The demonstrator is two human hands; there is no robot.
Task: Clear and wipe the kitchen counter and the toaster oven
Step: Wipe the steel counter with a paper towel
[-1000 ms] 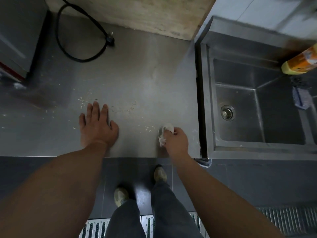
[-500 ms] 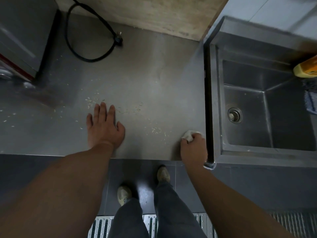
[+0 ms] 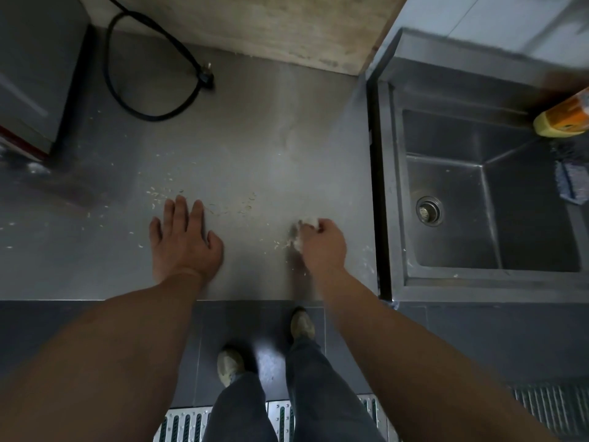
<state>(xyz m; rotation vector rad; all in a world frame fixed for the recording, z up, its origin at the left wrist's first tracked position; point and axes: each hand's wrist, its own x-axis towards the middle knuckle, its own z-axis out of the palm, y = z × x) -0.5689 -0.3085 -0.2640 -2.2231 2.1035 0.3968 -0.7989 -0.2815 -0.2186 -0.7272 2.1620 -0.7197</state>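
Right hand point(image 3: 322, 242): grips white wad point(image 3: 304, 232), back from the surface's point(image 3: 255, 129) sink-side edge
Left hand point(image 3: 183, 240): flat, fingers spread
Meaning: crumbs point(image 3: 232, 208) remain; wiping unfinished

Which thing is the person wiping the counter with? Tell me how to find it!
Start at the steel sink on the right and move left onto the grey counter. Near the counter's front edge the right hand grips a small crumpled white wipe, which pokes out past the fingers. It is the only white wad there; the left hand lies flat and holds nothing.
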